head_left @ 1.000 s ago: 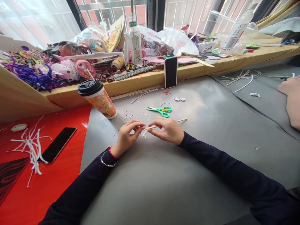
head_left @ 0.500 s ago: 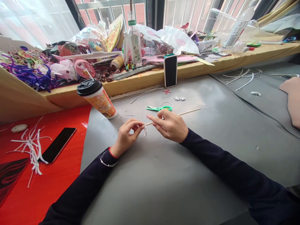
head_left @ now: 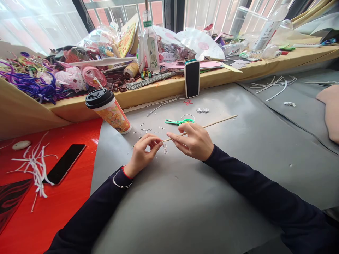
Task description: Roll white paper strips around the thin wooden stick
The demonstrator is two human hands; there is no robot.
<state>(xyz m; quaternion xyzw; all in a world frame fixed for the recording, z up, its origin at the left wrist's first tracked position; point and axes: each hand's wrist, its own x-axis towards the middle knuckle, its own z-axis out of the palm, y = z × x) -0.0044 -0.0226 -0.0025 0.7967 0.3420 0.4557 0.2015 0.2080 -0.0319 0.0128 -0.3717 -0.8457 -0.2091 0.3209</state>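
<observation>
My right hand (head_left: 194, 141) is closed round a thin wooden stick (head_left: 221, 120), whose far end sticks out to the right above the grey table cover. The stick's near tip reaches the fingertips of my left hand (head_left: 143, 151). There my left thumb and finger pinch a small white knotted cord (head_left: 165, 149), whose short ends dangle below the tip. Exactly how tip and cord meet is hidden by the fingers. Just beyond my right hand lie green-handled scissors (head_left: 180, 122). White cord scraps (head_left: 146, 130) are scattered past my left hand.
A paper cup (head_left: 108, 110) with a black lid stands at left. A phone (head_left: 192, 79) is propped against the cluttered ledge (head_left: 164, 91). White knotted cord (head_left: 202, 110) lies behind the scissors. Another phone (head_left: 66, 164) and white strips (head_left: 37, 164) rest on red. Another person's hand (head_left: 329, 111) is at far right.
The stick's far end has swung up and away and shows farther to the right of my right hand. My left hand and the cord have barely moved.
</observation>
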